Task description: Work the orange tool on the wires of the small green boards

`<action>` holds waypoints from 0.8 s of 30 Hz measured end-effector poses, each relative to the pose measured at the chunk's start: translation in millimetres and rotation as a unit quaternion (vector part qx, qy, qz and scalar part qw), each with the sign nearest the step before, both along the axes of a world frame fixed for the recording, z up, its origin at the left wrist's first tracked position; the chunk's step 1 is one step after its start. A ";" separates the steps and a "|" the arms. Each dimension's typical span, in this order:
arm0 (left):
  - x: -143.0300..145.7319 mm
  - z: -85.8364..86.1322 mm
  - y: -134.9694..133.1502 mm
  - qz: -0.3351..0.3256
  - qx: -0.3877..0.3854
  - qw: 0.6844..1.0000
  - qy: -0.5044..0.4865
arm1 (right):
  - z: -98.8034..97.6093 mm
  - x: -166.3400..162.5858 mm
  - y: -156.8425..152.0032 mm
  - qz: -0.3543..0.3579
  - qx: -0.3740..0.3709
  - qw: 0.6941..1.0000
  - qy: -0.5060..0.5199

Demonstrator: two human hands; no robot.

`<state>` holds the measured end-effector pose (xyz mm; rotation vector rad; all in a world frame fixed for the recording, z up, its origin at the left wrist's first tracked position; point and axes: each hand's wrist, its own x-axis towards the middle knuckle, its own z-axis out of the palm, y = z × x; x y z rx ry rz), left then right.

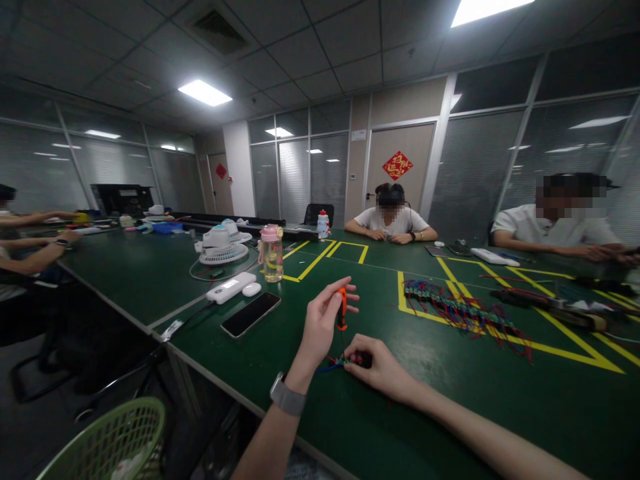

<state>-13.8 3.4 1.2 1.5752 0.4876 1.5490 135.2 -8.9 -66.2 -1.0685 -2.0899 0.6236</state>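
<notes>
My left hand point(321, 319), a watch on its wrist, pinches an orange-and-black screwdriver point(342, 310) between thumb and fingers, some fingertips spread. The screwdriver stands nearly upright, and its thin shaft points down at a small green terminal board point(341, 362) on the table. Closed around that board's right side is my right hand point(375, 363), its fingertips low against the tabletop. Red and blue wires point(327, 366) run out from the board to the left. A dark part shows beneath the right fingers; the contact between screwdriver tip and board is too small to make out.
On the green table point(430, 393), a row of wired green boards point(460, 307) lies to the right, within yellow tape. A phone point(251, 315), power strip point(232, 288), bottle point(272, 253) and fans point(223, 245) stand left. Below is a green basket point(107, 437). Other people sit around the table.
</notes>
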 end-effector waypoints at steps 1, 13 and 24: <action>0.5 -0.4 0.3 -0.004 -0.010 1.000 -0.003 | -0.4 0.1 0.3 0.000 0.000 1.000 0.003; -0.1 0.2 1.4 0.033 0.003 0.999 -0.002 | -3.5 0.8 1.2 -0.004 -0.002 1.000 0.000; 0.3 -0.2 1.4 0.024 0.013 1.000 0.016 | -2.5 0.7 0.5 -0.006 0.006 1.000 -0.001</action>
